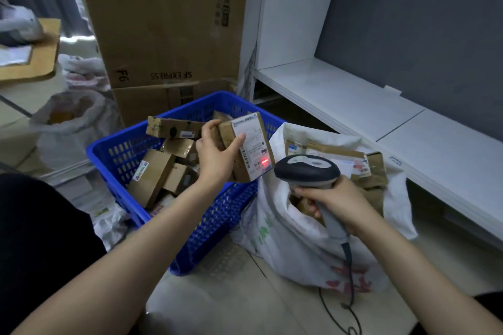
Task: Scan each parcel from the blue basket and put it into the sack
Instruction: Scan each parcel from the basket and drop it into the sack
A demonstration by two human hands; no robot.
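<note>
Nearest the lens we are seeing 2 bare forearms, the left forearm (136,239) and the right forearm (422,266), reaching forward from the bottom edge.

The left hand (215,155) is gripping 1 small cardboard parcel (250,144), with the thumb lying across its white label and the fingers curled round the far side. It is holding the parcel tilted above the right side of the blue basket (217,226). A red scan light (264,162) is glowing on the lower part of the label.

The right hand (334,204) is wrapping round the handle of a grey scanner (307,168). The scanner's head is pointing at the parcel, just beside it and not touching. Its cable (351,266) is trailing down to the floor.

This hand is hovering over the open mouth of the white sack (294,247), which is standing against the basket's right side and holding several brown packets (334,152). More boxes (152,174) are lying jumbled in the basket.

Behind the basket we are noting a large carton (168,22) with SF EXPRESS printed upside down. A white shelf (340,100) is running along the right. A 2nd sack (68,128) is sitting at the left.
</note>
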